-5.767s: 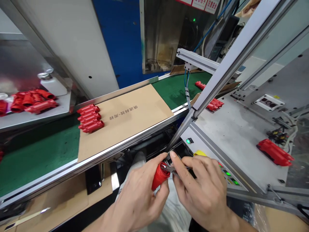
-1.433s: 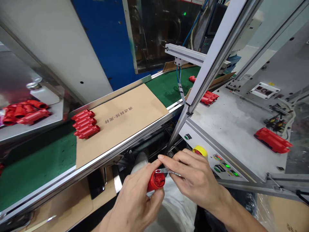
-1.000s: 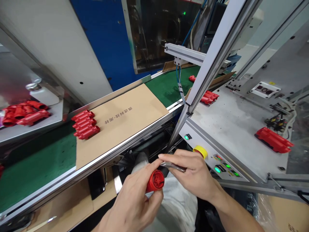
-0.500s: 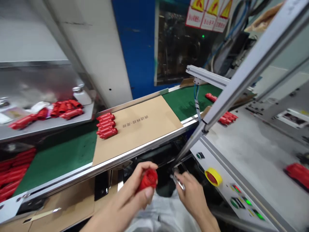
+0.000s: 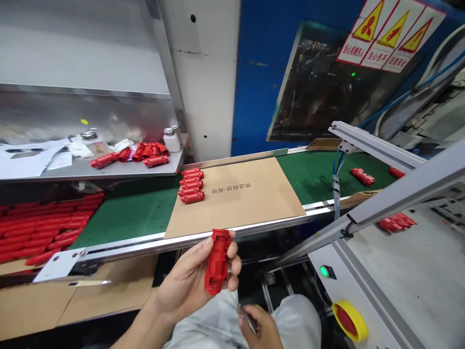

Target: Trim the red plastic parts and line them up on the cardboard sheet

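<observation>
My left hand (image 5: pixel 181 278) grips a red plastic housing (image 5: pixel 218 261), held roughly upright with its cut-outs and ribs facing me. The thumb lies on one side and the fingertips wrap round the other. Lower down, over my lap, my right hand (image 5: pixel 264 330) is closed round a slim metal tool (image 5: pixel 249 320); its exact kind is hard to make out, since the fingers cover much of it. Beyond the left hand, a cardboard sheet (image 5: pixel 250 208) lies on the green conveyor belt (image 5: pixel 127 208), bearing a short row of like red housings (image 5: pixel 192 185) at its left end.
Many red housings (image 5: pixel 47 228) lie packed at the left. A metal shelf (image 5: pixel 145 170) holds more, plus a white bottle (image 5: pixel 172 140). At the right are an aluminium post (image 5: pixel 395 194) and a control box with a yellow-ringed red button (image 5: pixel 349 321). A knife (image 5: pixel 89 282) lies on cardboard below.
My left hand has turned the housing from end-on to lengthwise view. The right hand with the tool sits lower in the view. The camera has swung left.
</observation>
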Demonstrator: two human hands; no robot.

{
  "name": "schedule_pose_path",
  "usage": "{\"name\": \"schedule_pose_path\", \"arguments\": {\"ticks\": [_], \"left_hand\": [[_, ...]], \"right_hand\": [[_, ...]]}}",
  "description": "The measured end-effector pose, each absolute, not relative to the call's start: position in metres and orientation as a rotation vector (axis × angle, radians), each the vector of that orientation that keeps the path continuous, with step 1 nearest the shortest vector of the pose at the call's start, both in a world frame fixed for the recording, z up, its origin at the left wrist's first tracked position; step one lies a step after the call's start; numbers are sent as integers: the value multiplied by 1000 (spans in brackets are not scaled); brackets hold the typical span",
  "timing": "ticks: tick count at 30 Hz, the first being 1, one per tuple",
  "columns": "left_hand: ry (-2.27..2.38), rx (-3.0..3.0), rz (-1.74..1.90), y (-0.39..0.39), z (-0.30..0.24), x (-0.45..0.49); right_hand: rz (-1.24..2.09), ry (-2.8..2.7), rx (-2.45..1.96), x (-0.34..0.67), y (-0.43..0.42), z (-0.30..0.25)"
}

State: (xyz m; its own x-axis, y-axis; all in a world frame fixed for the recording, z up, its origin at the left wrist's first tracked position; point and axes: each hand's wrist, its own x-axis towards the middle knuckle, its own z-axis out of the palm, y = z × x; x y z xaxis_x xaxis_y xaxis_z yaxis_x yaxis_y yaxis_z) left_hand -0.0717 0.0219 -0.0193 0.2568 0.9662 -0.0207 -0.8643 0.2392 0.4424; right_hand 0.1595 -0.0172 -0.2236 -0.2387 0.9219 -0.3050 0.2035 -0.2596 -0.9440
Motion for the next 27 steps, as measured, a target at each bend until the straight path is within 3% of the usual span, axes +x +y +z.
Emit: {"name": "schedule_pose_path", "arguments": {"ticks": [5,14,27], "left_hand": [[265,339,1268,23,-14,-67],[224,353,1261,18,-7,-63],[328,459,1256,12,-11,-70]], "right_hand": [[1764,-990,-1399,171,6,-216],[1844,-488,-1438,170,-1,-223],[1757,-421,-1541,168,-12,-252]]}}
